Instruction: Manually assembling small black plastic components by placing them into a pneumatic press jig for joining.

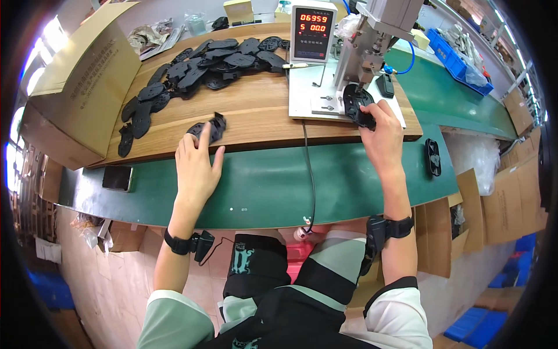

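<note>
Black plastic part (353, 106), seen from the head camera, sits right under the head of the upright metal press (365, 67), on its white base plate (303, 103). And it's the right hand (381, 132) on it, thumb and fingers closed around the near end! Over to the left hand (196, 168): fingers loosely spread, palm down, index finger reaching onto a second black piece (217, 128), slightly blurred, near the front edge of the wooden board (256, 107); no closed grip there. Behind it, a big heap of black pieces (200, 67) sprawls across the wood, beside the open cardboard box (81, 99). Out right, one dark oblong piece (432, 157) lies alone on the green table (267, 189).
</note>
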### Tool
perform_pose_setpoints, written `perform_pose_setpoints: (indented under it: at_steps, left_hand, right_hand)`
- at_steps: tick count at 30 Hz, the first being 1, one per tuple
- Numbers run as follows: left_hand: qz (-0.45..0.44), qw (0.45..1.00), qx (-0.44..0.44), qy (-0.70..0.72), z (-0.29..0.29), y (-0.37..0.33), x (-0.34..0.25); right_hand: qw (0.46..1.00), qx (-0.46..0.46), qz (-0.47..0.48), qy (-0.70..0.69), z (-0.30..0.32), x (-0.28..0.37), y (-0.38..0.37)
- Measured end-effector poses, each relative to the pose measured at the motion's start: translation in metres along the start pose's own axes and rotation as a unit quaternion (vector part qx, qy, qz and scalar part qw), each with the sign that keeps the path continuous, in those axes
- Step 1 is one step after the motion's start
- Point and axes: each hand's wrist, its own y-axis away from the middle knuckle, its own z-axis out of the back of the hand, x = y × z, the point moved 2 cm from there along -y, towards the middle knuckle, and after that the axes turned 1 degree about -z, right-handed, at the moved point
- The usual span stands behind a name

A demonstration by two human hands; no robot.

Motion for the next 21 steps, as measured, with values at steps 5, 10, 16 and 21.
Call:
perform_pose_setpoints:
  at_steps: [5,10,16,21]
  left_hand:
    - [-0.118,0.993,-0.03,0.0,-0.006,0.007,-0.009]
    - [-0.162,0.985,-0.019,0.061,-0.01,-0.002,-0.013]
    - [-0.117,0.987,0.001,0.114,0.002,-0.005,-0.035]
    - [-0.23,0.964,-0.044,0.123,0.005,-0.021,-0.085]
  right_hand:
    - [1.0,0.018,-0.007,0.001,0.001,0.006,-0.001]
    - [1.0,0.017,-0.003,0.013,0.001,0.004,-0.001]
    - [1.0,0.022,0.002,0.009,0.003,0.003,-0.003]
    - [0.999,0.005,0.016,0.029,0.002,-0.007,0.004]
